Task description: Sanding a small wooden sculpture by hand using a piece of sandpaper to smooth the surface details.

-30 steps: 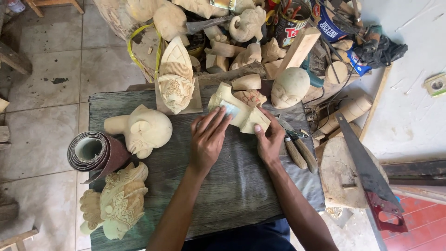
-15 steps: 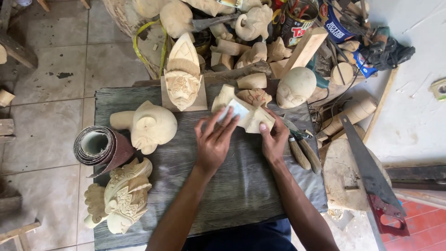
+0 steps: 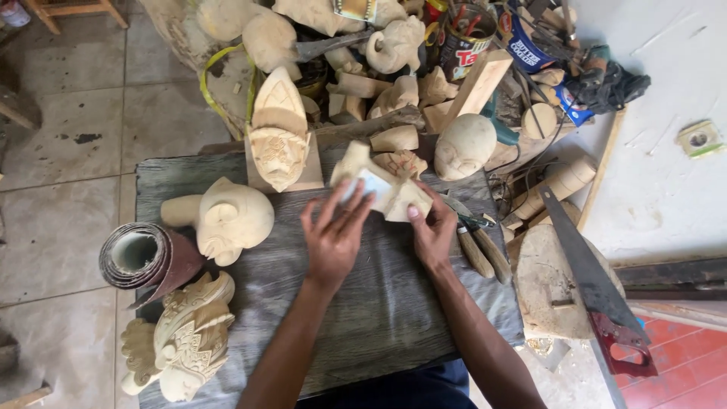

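Wooden carving (image 3: 394, 193) between both hands

Soft, even daylight fills the view with no hard glare, casting only faint shadows under the pale carvings on the grey desk (image 3: 379, 318), while the white floor at the right (image 3: 666, 189) is brightest, the focus stays sharp throughout, and straight edges bow slightly near the borders.
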